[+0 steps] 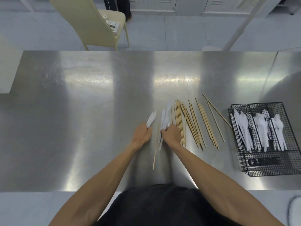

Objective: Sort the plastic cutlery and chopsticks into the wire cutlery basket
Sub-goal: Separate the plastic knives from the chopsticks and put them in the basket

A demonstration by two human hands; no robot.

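Head view, white plastic knives, tan chopsticks

Left hand covers the handles of the white knives it holds. Right hand fingertips hidden within the second knife bunch. Lettering on the wire basket front wall blurred, illegible. Chair back cut off by top edge.

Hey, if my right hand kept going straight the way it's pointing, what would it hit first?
The white plastic knives that your right hand is pinching. Beyond them, it would probably meet the other knives in your left hand, though depth is unclear.
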